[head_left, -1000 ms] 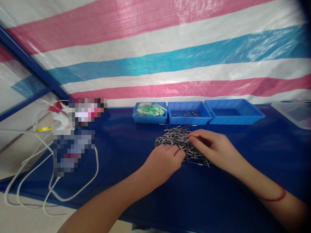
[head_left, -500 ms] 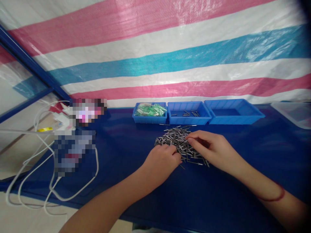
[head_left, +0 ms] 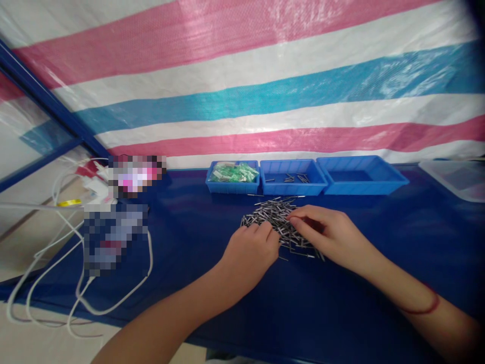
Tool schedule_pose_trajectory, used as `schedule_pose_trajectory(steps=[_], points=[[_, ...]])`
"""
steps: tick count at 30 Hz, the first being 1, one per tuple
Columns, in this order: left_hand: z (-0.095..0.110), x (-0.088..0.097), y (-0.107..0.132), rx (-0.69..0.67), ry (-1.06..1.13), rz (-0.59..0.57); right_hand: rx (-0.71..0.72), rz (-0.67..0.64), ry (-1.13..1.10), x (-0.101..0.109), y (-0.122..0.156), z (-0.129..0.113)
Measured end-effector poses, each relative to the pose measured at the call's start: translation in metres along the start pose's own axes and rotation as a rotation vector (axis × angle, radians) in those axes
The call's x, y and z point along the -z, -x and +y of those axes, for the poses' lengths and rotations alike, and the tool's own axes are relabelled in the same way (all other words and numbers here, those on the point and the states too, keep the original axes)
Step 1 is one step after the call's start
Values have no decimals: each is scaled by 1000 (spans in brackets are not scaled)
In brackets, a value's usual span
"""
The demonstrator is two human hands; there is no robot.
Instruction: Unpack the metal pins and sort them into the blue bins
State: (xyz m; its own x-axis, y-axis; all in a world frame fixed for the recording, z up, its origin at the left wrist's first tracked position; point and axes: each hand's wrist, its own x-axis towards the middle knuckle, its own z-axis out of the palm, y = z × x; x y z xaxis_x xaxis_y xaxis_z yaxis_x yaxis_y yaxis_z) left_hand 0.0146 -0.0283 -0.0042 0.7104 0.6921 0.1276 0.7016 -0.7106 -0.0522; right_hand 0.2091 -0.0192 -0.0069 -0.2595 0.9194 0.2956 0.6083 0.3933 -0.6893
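Note:
A heap of several small metal pins (head_left: 273,215) lies on the dark blue table (head_left: 197,237). My left hand (head_left: 250,253) rests at the heap's near left edge, fingers curled onto the pins. My right hand (head_left: 326,232) lies on the heap's right side, thumb and fingers pinched together among the pins. What either hand holds is too small to make out.
Three blue bins stand in a row behind the heap: the left one (head_left: 233,177) holds green pieces, the middle one (head_left: 291,177) a few pins, the right one (head_left: 359,176) looks bare. White cables (head_left: 76,263) loop at the left. A clear tray (head_left: 454,177) sits far right.
My left hand has crept a little forward and left along the heap's edge. My right hand has shifted slightly left on the pins.

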Motion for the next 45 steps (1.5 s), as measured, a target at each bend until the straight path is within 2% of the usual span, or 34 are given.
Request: schedule_pose_trajectory(steps=[6, 10, 12, 17, 21, 28, 35, 41, 45], points=[[-8, 13, -1, 53, 57, -21, -30, 39, -67, -1, 3, 0], [-12, 15, -1, 184, 262, 62, -83, -42, -227, -5, 6, -6], [-12, 14, 0, 215, 405, 105, -110, -35, -299, -8, 6, -11], [-7, 12, -2, 229, 679, 153, -134, 80, -384, -17, 9, -16], [-5, 9, -4, 161, 791, 142, -96, 117, -352, -17, 13, -18], [-5, 7, -7, 140, 816, 142, -16, 137, -280, -15, 14, -22], [-7, 8, -7, 123, 867, 192, 177, 135, -163, -7, 15, -26], [-12, 14, -5, 191, 905, 259, 177, 160, -91, -4, 13, -22], [-12, 17, -3, 206, 858, 294, 195, 132, -60, -7, 12, -21]])
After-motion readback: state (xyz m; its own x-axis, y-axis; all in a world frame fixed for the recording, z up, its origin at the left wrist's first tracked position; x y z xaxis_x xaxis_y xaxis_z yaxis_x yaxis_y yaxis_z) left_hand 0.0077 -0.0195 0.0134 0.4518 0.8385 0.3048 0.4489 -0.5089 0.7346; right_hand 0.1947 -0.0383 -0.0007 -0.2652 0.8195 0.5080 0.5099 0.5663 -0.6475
